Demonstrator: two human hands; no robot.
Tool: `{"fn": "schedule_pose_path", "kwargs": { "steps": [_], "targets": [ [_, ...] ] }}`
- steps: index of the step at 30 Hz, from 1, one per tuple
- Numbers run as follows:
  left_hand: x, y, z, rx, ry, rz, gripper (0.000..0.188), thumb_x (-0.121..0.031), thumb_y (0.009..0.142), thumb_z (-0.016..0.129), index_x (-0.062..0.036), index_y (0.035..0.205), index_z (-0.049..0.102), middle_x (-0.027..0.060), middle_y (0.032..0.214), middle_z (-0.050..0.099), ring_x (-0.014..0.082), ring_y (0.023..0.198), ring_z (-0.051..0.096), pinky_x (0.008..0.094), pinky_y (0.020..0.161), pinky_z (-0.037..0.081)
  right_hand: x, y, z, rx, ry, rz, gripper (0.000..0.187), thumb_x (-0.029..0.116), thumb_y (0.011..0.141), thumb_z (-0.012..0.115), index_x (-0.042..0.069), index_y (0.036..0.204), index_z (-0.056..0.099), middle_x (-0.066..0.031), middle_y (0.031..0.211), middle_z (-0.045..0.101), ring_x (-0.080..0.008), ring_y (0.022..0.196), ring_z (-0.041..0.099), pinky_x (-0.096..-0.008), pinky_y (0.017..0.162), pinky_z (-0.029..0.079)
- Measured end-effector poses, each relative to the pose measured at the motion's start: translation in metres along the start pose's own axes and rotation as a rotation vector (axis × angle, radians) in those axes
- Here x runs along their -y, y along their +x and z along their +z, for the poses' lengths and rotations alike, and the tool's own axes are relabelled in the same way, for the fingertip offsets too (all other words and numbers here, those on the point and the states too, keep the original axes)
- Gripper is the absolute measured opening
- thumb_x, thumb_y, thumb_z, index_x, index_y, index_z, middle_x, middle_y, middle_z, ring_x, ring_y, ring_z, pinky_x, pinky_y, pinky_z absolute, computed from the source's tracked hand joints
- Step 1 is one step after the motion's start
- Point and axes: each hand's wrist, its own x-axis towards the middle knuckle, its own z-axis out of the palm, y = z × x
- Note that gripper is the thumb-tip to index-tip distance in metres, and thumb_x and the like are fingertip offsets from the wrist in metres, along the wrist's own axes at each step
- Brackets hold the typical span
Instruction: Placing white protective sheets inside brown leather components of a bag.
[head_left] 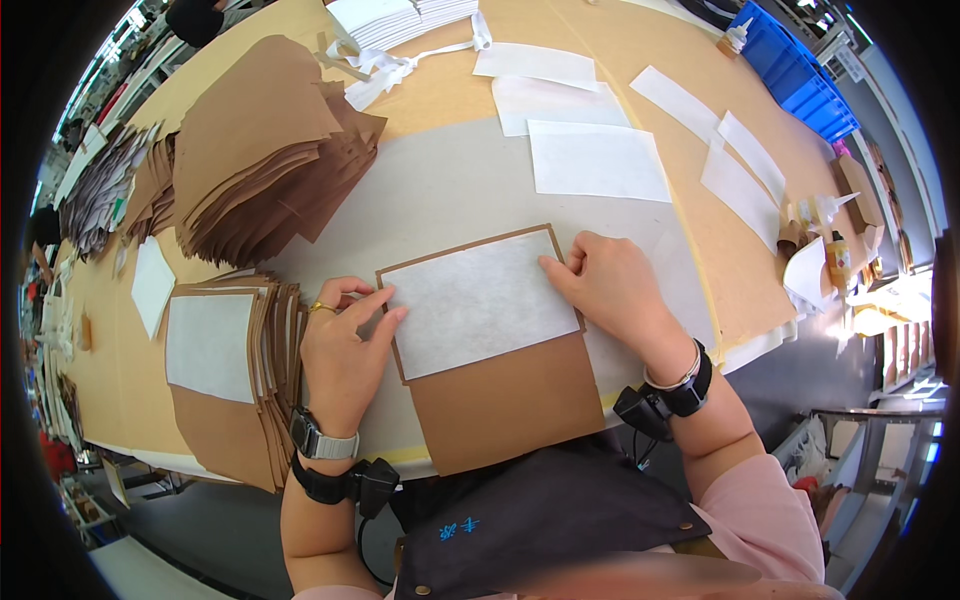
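Note:
A brown rectangular panel (510, 405) lies in front of me on a grey mat. A white sheet (475, 300) covers its far part, with a narrow brown border around the sheet. My left hand (347, 345) is at the panel's left edge, thumb and index fingertips apart and touching near the sheet's corner. At the right edge my right hand (615, 285) rests its thumb on the sheet; the index finger bends beside the border, and the other fingers curl partly out of sight. Neither hand visibly grips anything. Beside my left hand is a stack of brown panels with white sheets (212, 345).
A tall pile of brown pieces (255, 120) stands at the far left. Loose white sheets (600, 160) lie beyond my hands. White strips (385, 70) lie near a white stack (400, 20). Bottles (838, 262) and a blue crate (795, 75) stand right. The grey mat (430, 190) spreads underneath.

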Motion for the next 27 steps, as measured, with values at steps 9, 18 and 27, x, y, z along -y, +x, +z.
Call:
{"fn": "schedule_pose_path", "kwargs": {
  "steps": [9,18,27],
  "targets": [
    [0.004,0.002,0.003,0.012,0.029,0.011,0.026,-0.012,0.083,0.08,-0.0026,0.108,0.077,0.0075,0.108,0.063,0.0203,0.086,0.061,0.032,0.076,0.05,-0.011,0.007,-0.015,0.147,0.279,0.146,0.041,0.032,0.097,0.067,0.0,0.072,0.059,-0.0067,0.055,0.062,-0.0143,0.044,0.061,-0.0291,0.047,0.047],
    [0.008,0.002,0.002,-0.005,0.072,0.049,0.025,-0.018,0.085,0.078,-0.0043,0.106,0.078,0.0069,0.108,0.065,0.0233,0.086,0.064,0.0351,0.076,0.052,-0.006,0.003,-0.018,-0.074,0.26,-0.026,0.034,0.028,0.099,0.061,-0.005,0.09,0.066,-0.0137,0.07,0.069,-0.0233,0.059,0.069,-0.0351,0.058,0.053],
    [0.008,0.0,0.002,0.021,0.134,0.064,0.026,-0.021,0.086,0.077,-0.0053,0.108,0.078,0.0075,0.108,0.065,0.024,0.083,0.065,0.0358,0.074,0.052,0.008,0.005,0.056,0.07,-0.252,-0.743,0.062,0.044,0.108,0.038,0.005,0.157,0.035,-0.0135,0.166,0.027,-0.0264,0.157,0.015,-0.0461,0.128,0.01]
  ]
}}
